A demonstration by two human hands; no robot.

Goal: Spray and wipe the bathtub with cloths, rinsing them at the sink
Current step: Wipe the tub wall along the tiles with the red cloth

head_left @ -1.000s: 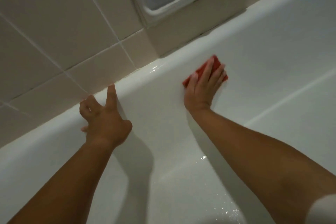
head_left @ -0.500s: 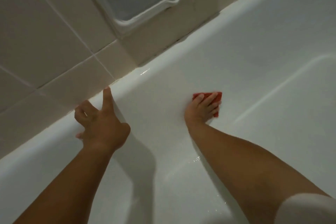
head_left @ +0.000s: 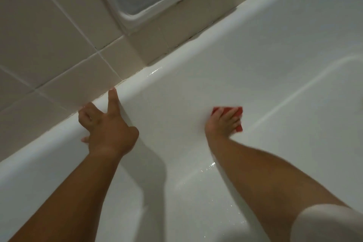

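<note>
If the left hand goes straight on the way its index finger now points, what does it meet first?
The left hand rests on the bathtub rim, index finger pointing up at the wall. Straight on, it would almost at once meet the beige wall tile above the rim; the fingertip looks nearly at the joint already, though depth is unclear.

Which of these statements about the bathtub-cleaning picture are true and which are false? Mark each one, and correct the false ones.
1. The right hand presses a red cloth against the inner wall of the bathtub. True.
2. The left hand holds a spray bottle. False: it holds nothing and rests on the tub's rim, forefinger stretched out.
3. The wall behind the tub is covered in pale tiles. True.
4. The red cloth lies on the tub's rim beside the left hand. False: it is under the right hand, lower on the inner wall.
5. Wet droplets glisten on the tub near the right forearm. True.
</note>
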